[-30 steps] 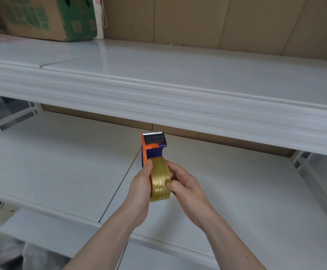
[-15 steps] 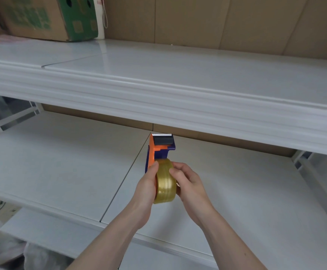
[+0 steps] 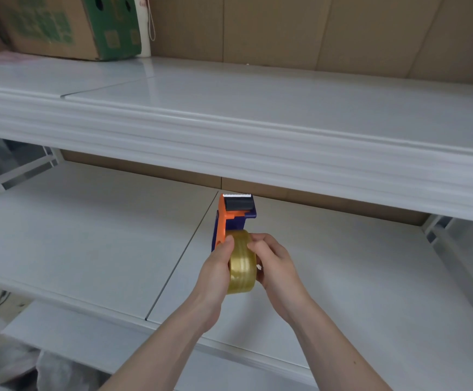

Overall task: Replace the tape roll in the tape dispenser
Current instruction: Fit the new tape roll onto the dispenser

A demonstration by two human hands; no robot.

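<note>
An orange and dark blue tape dispenser [image 3: 231, 218] is held upright above the lower white shelf, its serrated metal blade at the top. A yellowish clear tape roll [image 3: 242, 266] sits on the dispenser's lower part, edge toward me. My left hand [image 3: 215, 273] grips the dispenser from the left, thumb on the roll's top left. My right hand [image 3: 276, 266] wraps the roll's right side, fingertips pinched on its top edge. The dispenser's handle and hub are hidden behind the hands and roll.
The lower white shelf [image 3: 88, 249] lies beneath the hands, with a seam running left of the dispenser. The upper white shelf [image 3: 258, 142] juts out just above the blade. A cardboard box [image 3: 69, 26] stands at the upper shelf's back left. Brown board backs the shelves.
The dispenser and roll drifted slightly right and up. My right fingers moved from the roll's side onto its top edge.
</note>
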